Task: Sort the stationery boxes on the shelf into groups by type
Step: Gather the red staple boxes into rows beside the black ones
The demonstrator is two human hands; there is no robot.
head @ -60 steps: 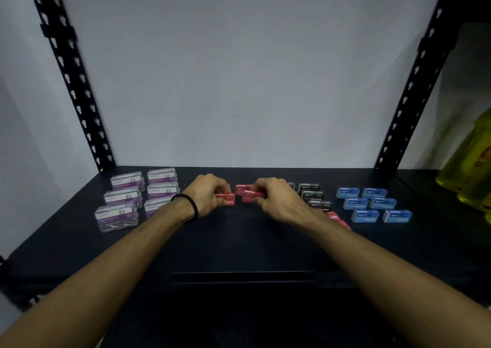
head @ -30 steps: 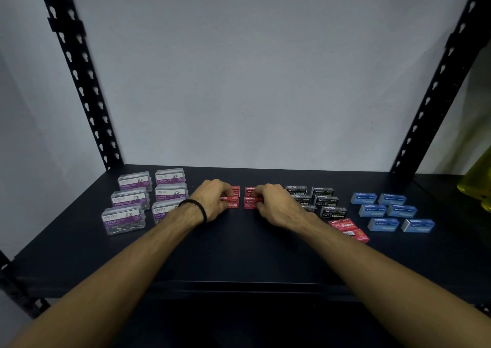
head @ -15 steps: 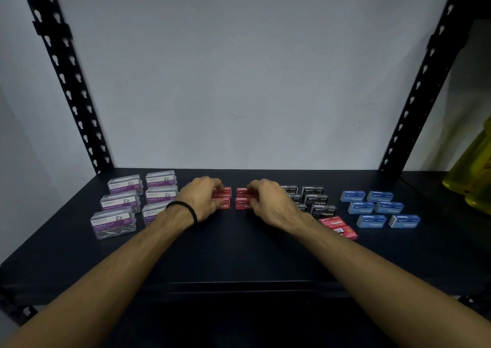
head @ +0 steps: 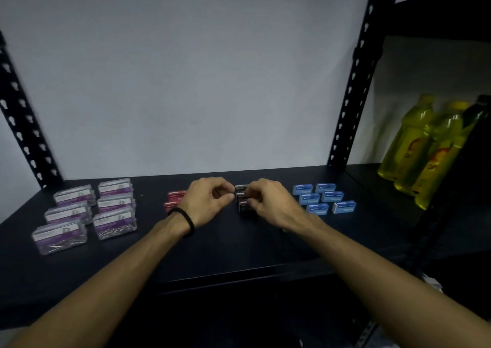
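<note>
Between both hands, small black boxes (head: pixel 243 200) sit stacked.

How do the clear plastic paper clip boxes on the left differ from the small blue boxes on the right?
The clear plastic paper clip boxes are see-through with purple labels, showing metal clips inside; the small blue boxes are opaque. The clear ones look larger and taller; the blue ones are low and flat. Both sit grouped in two columns on the black shelf.

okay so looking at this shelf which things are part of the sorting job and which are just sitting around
Part of the job:
clear paper clip boxes
red boxes
black staple boxes, with both hands at them
blue boxes
shelf

Just sitting around:
yellow bottles on the neighbouring shelf to the right
dark bottle beside them
</note>
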